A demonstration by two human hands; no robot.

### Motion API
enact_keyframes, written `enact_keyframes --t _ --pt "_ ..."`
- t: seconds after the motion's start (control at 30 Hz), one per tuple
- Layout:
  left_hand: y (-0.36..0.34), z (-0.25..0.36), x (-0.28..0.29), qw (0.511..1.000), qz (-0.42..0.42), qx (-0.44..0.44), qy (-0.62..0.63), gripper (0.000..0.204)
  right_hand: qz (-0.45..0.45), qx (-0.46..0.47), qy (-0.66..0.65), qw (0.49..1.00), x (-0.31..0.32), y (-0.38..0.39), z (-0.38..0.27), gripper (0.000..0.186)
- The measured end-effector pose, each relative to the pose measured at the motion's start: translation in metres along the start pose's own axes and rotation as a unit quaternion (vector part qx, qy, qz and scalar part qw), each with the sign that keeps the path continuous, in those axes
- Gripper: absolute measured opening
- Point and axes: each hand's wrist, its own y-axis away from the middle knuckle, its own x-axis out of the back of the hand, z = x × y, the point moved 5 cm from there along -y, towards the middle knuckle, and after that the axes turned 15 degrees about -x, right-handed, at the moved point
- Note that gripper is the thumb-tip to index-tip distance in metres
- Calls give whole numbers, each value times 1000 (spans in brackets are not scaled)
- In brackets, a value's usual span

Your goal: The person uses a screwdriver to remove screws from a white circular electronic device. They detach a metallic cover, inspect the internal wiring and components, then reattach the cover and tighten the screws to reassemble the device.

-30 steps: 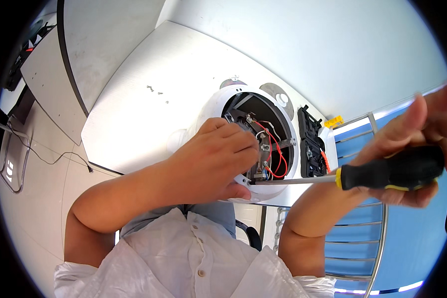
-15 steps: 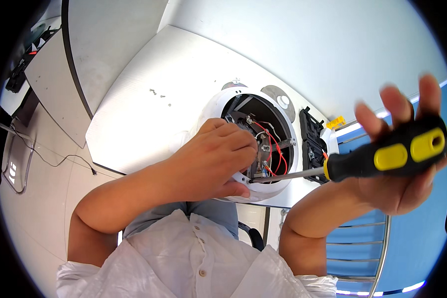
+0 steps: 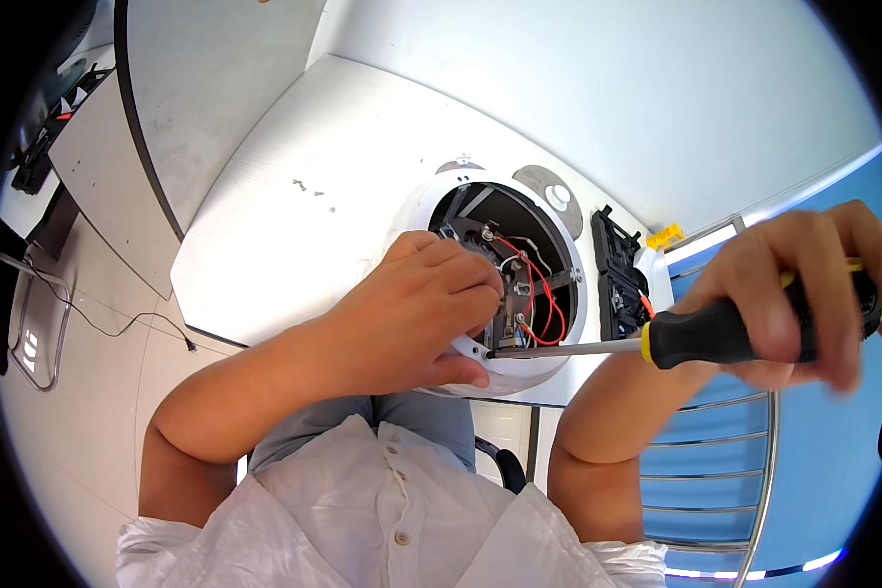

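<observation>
A round white appliance housing lies with its open side up, near the table's front edge. Red wires and metal brackets show inside. My left hand is closed over its near left side, fingers bent into the opening and thumb against the rim; what lies beneath the fingers is hidden. To the right, my right hand wraps round the black and yellow handle of a long screwdriver. Its shaft runs nearly level to the left, and the tip meets the near rim beside my left thumb.
Several loose screws lie on the white table. Behind the housing is a grey disc with a white knob. An open black tool case stands right of it. A metal-railed chair is at lower right.
My right hand's raised, spread fingers have come down and closed over the screwdriver handle. The handle has turned, while the tip stays at the rim. My left hand stays nearly still.
</observation>
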Motion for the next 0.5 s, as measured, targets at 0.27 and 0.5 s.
enact_keyframes --t 0.27,0.5 --pt "0 -1 -1 1000 -2 9 4 38 420 226 424 770 -16 50 16 45" --pt "-17 8 24 999 -10 4 42 40 261 213 323 884 2 43 -4 45"
